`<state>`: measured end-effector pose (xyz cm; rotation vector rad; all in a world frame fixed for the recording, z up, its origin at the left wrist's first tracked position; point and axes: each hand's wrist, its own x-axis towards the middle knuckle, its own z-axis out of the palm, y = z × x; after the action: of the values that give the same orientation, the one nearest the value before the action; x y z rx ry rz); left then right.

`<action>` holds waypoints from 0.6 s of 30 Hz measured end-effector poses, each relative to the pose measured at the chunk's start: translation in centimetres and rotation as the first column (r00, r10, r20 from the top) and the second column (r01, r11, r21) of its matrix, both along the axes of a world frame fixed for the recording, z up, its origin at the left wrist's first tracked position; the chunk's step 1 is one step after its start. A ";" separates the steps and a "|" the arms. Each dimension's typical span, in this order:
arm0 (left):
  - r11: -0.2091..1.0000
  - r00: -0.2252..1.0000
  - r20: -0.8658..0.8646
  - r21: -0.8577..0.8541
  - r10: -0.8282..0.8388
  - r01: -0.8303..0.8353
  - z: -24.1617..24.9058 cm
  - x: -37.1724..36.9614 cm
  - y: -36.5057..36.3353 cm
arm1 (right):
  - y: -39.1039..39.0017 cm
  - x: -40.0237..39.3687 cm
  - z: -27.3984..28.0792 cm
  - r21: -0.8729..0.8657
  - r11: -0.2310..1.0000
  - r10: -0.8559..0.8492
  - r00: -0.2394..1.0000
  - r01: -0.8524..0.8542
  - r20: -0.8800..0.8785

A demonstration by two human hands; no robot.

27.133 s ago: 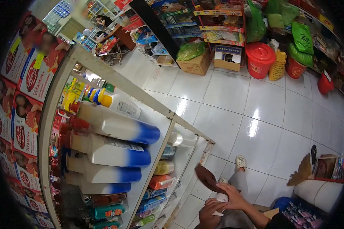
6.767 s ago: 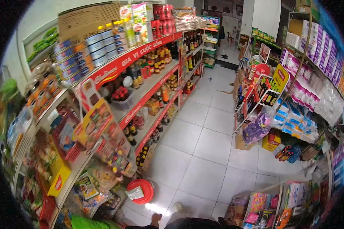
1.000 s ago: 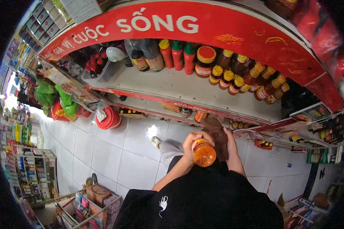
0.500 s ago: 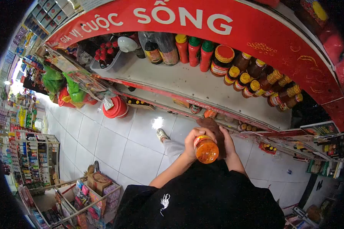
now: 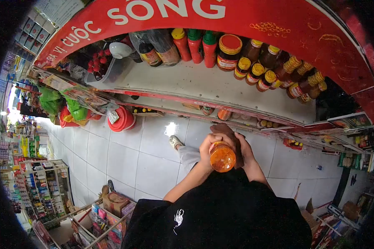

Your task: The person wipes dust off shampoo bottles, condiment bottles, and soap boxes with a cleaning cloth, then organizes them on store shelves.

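My left hand (image 5: 207, 148) is wrapped round a jar of orange-red contents (image 5: 222, 159), whose round end faces up toward the camera. Just right of it, my right hand (image 5: 246, 152) grips a dark brown cloth (image 5: 228, 132), which lies against the jar's far side. Both hands are close together in front of my chest, below the shelf's front edge. On the shelf (image 5: 187, 85) stand a large jar with a red lid (image 5: 229, 52), small yellow-capped jars (image 5: 256, 74) and red bottles with green caps (image 5: 209, 50).
A red sign curves above the shelf. Dark bottles (image 5: 149, 54) and a clear plastic bin (image 5: 108, 76) stand at its left. A red bucket (image 5: 121, 119) is on the tiled floor (image 5: 120, 155). Racks of goods (image 5: 43, 189) line the lower left.
The view has shifted, so the shelf and sign appear farther left and higher. The jar is tilted more end-on to the camera. Both hands keep their hold.
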<state>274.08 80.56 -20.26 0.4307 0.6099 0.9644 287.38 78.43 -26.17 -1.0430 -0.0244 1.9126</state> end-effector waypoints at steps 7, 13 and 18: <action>0.995 0.993 -0.081 0.062 0.081 -0.076 0.3 0.1 -0.7 | -0.4 -0.2 -0.4 -0.022 1.000 -0.022 1.000 0.022 -0.009; 0.999 0.999 -0.005 -0.021 0.043 -0.043 -0.2 -0.3 -0.8 | -0.3 0.1 -1.0 -0.034 0.999 0.036 0.999 -0.036 -0.006; 0.996 0.996 -0.016 -0.033 0.085 -0.085 -0.2 -0.3 -1.0 | -0.2 -0.2 -1.3 -0.003 0.999 0.049 0.999 -0.049 0.011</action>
<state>273.79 79.59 -20.42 0.3842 0.6610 1.0315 287.16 78.24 -27.50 -1.0635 -0.0540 1.9511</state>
